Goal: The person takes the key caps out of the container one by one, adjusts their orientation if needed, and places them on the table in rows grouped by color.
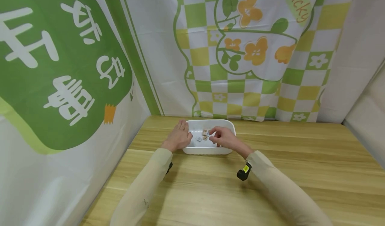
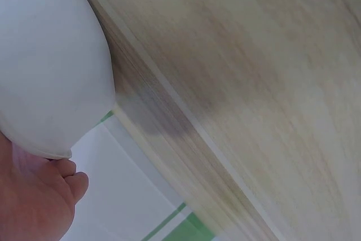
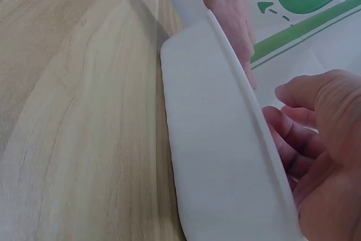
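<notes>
A white rectangular tub [image 1: 207, 150] with rounded corners stands near the table's back edge. Several small square pieces lie on its floor, among them a pale one with bluish marks [image 1: 199, 139] and an orange-brown one [image 1: 205, 137]. My left hand [image 1: 178, 137] rests on the tub's left rim, its fingers straight and pointing away from me. Over the right side of the tub reaches my right hand [image 1: 225, 137], thumb and index finger bent and apart right by the pieces. In the right wrist view, the tub wall [image 3: 220, 134] hides the pieces.
The wooden table [image 1: 198, 189] runs wide to the right and toward me. Behind it hangs a green and yellow checked cloth [image 1: 234, 99]. A white and green cloth [image 1: 99, 172] drops along the left side.
</notes>
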Available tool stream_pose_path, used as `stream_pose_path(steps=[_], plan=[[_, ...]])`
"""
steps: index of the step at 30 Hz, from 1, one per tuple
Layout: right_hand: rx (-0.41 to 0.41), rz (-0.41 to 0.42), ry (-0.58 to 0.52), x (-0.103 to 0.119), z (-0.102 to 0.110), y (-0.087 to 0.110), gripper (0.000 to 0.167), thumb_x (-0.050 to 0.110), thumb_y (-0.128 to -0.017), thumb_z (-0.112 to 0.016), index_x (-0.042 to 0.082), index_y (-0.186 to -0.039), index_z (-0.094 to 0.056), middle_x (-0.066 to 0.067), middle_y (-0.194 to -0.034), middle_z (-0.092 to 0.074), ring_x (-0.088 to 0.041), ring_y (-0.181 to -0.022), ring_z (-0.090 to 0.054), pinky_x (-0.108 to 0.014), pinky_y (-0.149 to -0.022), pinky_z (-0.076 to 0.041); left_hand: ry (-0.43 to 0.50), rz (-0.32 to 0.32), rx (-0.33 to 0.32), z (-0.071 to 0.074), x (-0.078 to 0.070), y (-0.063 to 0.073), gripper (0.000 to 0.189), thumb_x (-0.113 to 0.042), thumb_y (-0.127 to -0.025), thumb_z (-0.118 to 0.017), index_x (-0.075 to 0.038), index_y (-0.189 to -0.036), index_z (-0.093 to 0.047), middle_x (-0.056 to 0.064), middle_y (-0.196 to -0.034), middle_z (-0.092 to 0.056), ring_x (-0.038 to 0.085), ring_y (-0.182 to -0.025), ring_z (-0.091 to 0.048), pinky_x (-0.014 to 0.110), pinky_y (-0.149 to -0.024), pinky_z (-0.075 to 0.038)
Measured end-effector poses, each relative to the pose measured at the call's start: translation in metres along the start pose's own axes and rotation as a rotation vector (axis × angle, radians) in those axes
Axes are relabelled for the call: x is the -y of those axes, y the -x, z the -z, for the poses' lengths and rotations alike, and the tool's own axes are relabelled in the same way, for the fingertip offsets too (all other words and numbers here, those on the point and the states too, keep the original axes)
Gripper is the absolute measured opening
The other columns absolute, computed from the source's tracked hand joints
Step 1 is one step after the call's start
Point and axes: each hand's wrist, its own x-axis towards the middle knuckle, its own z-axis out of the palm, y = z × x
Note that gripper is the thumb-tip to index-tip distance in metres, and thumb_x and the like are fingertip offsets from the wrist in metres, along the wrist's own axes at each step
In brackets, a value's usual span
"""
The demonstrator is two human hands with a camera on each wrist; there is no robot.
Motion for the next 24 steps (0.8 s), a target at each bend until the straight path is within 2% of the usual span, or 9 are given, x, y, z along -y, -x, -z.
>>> stream_pose_path(steps=[5, 13, 24], plan=[[0.06, -0.003, 0.028, 0.001, -0.006, -0.008, 0.031, 0.017, -0.091, -0.066, -0.002, -0.115, -0.064, -0.005, -0.071, -0.066, -0.014, -0.057, -0.061, -0.023, -0.052, -0.047, -0.012, -0.001, -0.009, 0.0, -0.001, -0.001, 0.067, -0.036, -0.102, -0.013, 0.007, -0.154, -0.012, 0.023, -0.163, -0.001, 0.036, -0.153, -0.005, 0.042, -0.127, -0.009], [0.092, -0.046, 0.018, -0.001, -0.014, -0.02, 0.03, 0.017, -0.09, -0.067, 0.0, -0.115, -0.064, -0.005, -0.073, -0.065, -0.019, -0.057, -0.064, -0.024, -0.051, -0.05, -0.009, -0.002, -0.022, 0.0, -0.001, 0.001, 0.067, -0.035, -0.103, -0.016, 0.008, -0.153, -0.015, 0.025, -0.163, -0.005, 0.037, -0.153, -0.005, 0.043, -0.127, -0.01], [0.143, -0.114, 0.002, -0.009, -0.018, -0.032, 0.033, 0.018, -0.091, -0.068, 0.002, -0.119, -0.062, -0.007, -0.076, -0.068, -0.018, -0.058, -0.063, -0.025, -0.05, -0.049, -0.003, 0.009, -0.035, -0.004, -0.001, -0.001, 0.067, -0.036, -0.103, -0.017, 0.008, -0.153, -0.015, 0.026, -0.163, -0.007, 0.036, -0.153, -0.006, 0.043, -0.127, -0.011]])
